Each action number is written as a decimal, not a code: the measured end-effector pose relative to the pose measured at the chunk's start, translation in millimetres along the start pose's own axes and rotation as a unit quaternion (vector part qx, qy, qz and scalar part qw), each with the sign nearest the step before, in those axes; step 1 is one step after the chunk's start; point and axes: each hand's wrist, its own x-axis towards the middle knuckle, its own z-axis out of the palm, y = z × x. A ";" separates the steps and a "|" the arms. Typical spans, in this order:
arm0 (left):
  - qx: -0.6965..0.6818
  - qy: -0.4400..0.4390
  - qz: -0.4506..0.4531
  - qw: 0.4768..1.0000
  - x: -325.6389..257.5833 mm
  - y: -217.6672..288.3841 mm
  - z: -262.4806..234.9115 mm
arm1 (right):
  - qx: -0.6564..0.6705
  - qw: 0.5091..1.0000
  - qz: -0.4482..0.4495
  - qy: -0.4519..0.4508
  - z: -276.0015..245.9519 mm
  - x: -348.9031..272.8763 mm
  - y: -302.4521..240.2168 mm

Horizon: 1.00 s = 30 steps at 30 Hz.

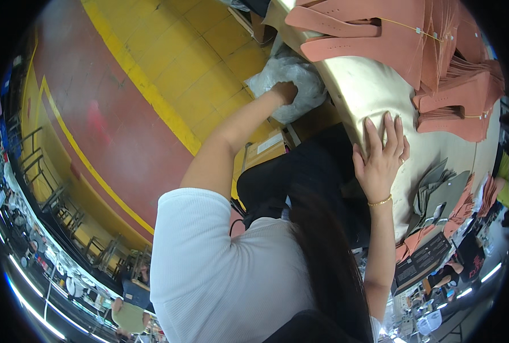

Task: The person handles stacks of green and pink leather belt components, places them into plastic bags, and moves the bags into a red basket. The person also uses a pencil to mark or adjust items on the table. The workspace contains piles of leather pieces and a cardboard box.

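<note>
Yellow floor fills the upper left. At upper centre, the left hand (pixel 284 91) is closed on a clear plastic bag (pixel 291 77); the right hand (pixel 381 154) lies flat, empty, on the cream table (pixel 369 86) lower right.

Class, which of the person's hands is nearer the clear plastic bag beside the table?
Left. The left hand reaches into the plastic bag; the right hand rests flat on the table, apart from it.

Clear plastic bag (pixel 291 80), crumpled, greyish-white, below the far left edge of the table, with the left hand (pixel 284 91) reaching into it. Brown cardboard box (pixel 264 150), rectangular, on the floor just near of the bag, bearing a white rectangular label (pixel 270 142). Black flat card (pixel 421 258) with pale print, near right end of the table.
</note>
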 end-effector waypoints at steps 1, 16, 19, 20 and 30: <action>-0.015 0.007 -0.012 1.000 -9.3 4.4 8.0 | -0.001 1.000 0.001 0.005 0.7 0.3 0.0; -0.273 0.154 -0.082 0.946 -92.3 17.3 47.9 | 0.225 0.929 -0.069 -0.284 121.3 12.0 -81.3; -0.358 0.131 -0.124 0.916 -104.2 12.0 49.7 | 0.157 0.904 0.000 -0.397 182.7 29.8 -61.8; -0.376 0.140 -0.125 0.907 -107.7 12.8 48.6 | 0.122 0.890 0.033 -0.439 197.6 32.8 -57.5; -0.492 0.069 -0.071 0.865 -100.2 -10.6 20.8 | 0.156 0.842 -0.039 -0.514 294.7 31.2 -52.5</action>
